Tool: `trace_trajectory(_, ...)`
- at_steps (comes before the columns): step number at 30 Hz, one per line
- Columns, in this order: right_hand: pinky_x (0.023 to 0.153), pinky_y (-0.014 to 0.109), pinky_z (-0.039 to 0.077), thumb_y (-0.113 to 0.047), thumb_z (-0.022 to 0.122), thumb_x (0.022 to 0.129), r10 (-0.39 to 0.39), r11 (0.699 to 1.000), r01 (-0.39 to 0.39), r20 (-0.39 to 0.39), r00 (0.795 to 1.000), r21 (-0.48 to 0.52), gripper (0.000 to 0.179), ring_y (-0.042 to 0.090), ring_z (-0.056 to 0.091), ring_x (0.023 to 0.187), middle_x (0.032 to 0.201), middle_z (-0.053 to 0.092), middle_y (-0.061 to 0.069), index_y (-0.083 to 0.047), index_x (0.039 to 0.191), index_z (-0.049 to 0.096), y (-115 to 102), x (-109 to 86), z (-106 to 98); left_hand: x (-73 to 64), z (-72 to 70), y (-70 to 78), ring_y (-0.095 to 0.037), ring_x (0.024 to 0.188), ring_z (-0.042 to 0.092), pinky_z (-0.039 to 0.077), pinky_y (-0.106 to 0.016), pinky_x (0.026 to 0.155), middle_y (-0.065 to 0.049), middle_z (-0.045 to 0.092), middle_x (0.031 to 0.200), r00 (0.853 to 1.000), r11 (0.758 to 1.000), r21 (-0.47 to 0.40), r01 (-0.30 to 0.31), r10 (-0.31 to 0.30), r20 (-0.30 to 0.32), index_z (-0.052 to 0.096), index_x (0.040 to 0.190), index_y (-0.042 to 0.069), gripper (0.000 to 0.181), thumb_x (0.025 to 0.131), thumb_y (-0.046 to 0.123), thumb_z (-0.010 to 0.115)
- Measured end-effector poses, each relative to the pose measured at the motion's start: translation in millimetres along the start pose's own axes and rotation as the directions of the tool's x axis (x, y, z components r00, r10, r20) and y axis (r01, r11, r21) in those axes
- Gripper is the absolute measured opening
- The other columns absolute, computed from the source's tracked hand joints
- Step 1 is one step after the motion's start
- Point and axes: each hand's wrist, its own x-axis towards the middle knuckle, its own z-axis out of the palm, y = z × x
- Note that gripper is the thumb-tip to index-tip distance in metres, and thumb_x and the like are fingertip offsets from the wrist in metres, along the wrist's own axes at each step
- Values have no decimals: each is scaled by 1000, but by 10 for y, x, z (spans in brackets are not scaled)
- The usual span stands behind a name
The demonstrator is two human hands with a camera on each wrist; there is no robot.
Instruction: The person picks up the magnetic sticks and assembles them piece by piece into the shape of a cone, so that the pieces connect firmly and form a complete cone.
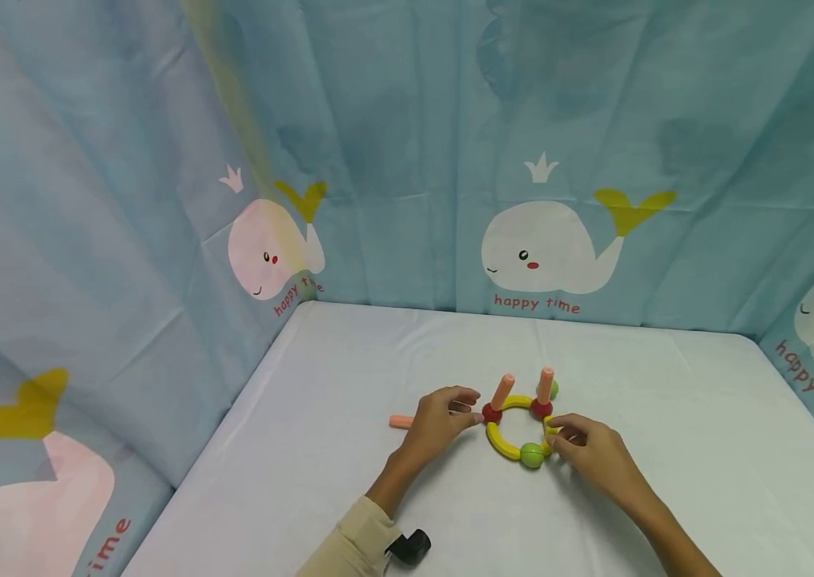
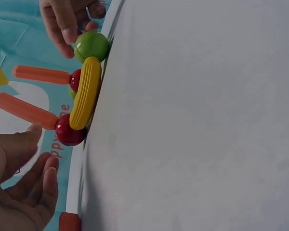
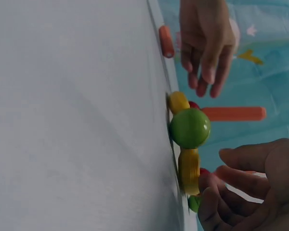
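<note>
A toy ring of curved yellow pieces [image 1: 502, 442] joined by green balls [image 1: 533, 455] and red balls [image 1: 492, 413] lies on the white table. Two orange sticks [image 1: 503, 392] rise from the red balls, leaning slightly. Beside the left red ball is my left hand [image 1: 439, 421], its thumb tip close to the ball and its fingers loosely bent around nothing. My right hand [image 1: 594, 453] is at the ring's right side, fingertips right at the yellow piece [image 3: 189, 171] there. In the right wrist view its thumb stands apart from the fingers, and nothing shows between them.
Another orange stick [image 1: 400, 421] lies loose on the table [image 1: 306, 481], partly behind my left hand. A black device [image 1: 410, 548] sits by the left sleeve. Blue curtains [image 1: 392, 160] with whale prints border the table at the back and sides.
</note>
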Motion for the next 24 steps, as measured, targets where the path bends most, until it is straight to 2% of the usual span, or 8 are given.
trace_trajectory(3,71,31,54,-21,76,98,-10,1000,9,-38,999,-27,37,21,71,94,105,72,7,-3,130,71,11,69,-31,-21,32,-22,-18,100,75,60,-28,89,-11,77,119,999,999,14,43,-43,5,75,126,3,36,93,16,84)
trace_trajectory(6,77,37,59,-19,75,98,-6,999,4,-58,998,-40,41,29,72,102,113,72,14,-1,134,68,21,141,-41,-20,71,-37,-20,98,76,61,-29,88,-12,77,117,998,998,7,59,-59,-3,75,125,1,35,93,14,83)
trace_trajectory(11,82,43,63,-19,72,100,15,999,-16,-48,999,-32,47,38,70,111,128,68,23,0,142,63,24,248,-36,8,120,-10,-17,97,75,61,-28,86,-10,78,115,997,997,5,82,-82,10,76,124,1,34,94,15,82)
trace_trajectory(16,80,39,62,-17,72,99,5,1000,-5,-29,1000,-14,50,38,70,113,138,65,26,2,144,61,53,321,-13,61,188,23,-6,90,70,58,-23,79,-6,78,112,994,995,36,98,-100,44,77,121,3,29,95,15,81)
trace_trajectory(24,73,31,57,-14,74,97,-9,1000,9,-18,1000,-3,48,34,70,108,133,68,25,4,140,63,97,347,25,144,245,50,-2,80,63,55,-20,73,-4,78,104,992,990,66,125,-125,6,79,115,3,22,95,10,80)
